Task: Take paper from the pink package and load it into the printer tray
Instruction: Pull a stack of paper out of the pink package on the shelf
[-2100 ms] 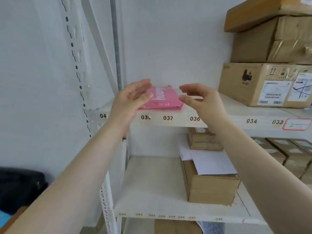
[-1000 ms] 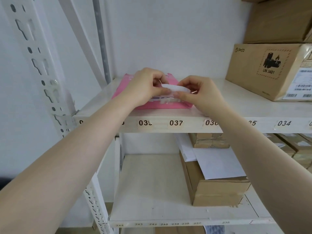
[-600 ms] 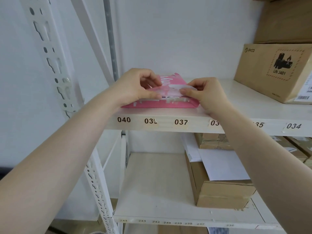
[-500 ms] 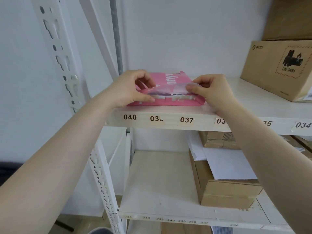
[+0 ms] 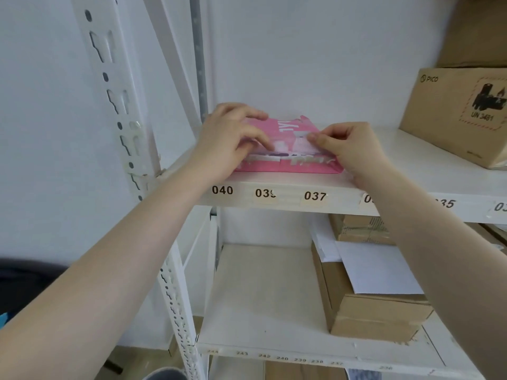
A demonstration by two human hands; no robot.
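The pink package (image 5: 288,167) lies flat on the white upper shelf (image 5: 428,185), near the labels 039 and 037, its torn front end facing me. My left hand (image 5: 233,138) rests on the package's left part, fingers pressing on the top flap. My right hand (image 5: 348,149) pinches the pale torn flap at the package's right front. White paper edges show at the opening between the hands. No printer is in view.
A PICO cardboard box (image 5: 461,113) stands on the same shelf at the right. On the lower shelf (image 5: 263,303) sit cardboard boxes (image 5: 375,316) with loose white sheets (image 5: 375,267) on top. A perforated white upright (image 5: 115,105) runs down the left.
Both hands reached the package, then took hold of its front flap. Since half a second ago my left hand has slid onto the top and the flap lies flatter.
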